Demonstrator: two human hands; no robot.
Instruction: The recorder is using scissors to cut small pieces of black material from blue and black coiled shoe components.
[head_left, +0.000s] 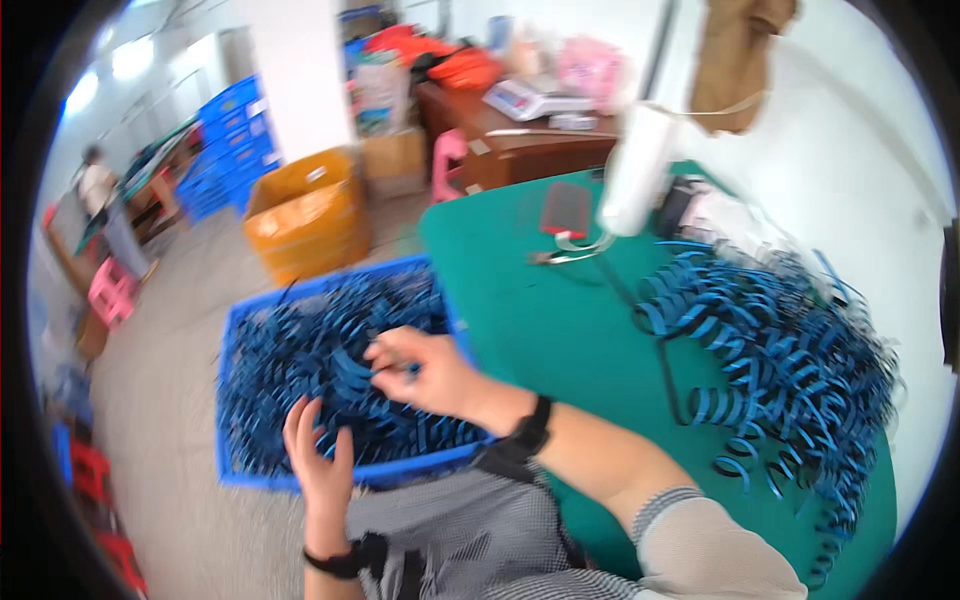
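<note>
Gray checked clothing point(460, 520) is nearest, before a blue bin point(420, 466) full of curly blue strips point(270, 370). The left hand point(322, 465) spreads wide by its near rim; the right hand point(425, 370) curls above the strips, its grip too blurred to tell. A second heap point(790, 370) covers the green counter's point(520, 310) right side.

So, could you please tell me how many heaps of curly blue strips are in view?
2: one heap lies in the blue bin, and another heap is at the right of the green table.
</note>
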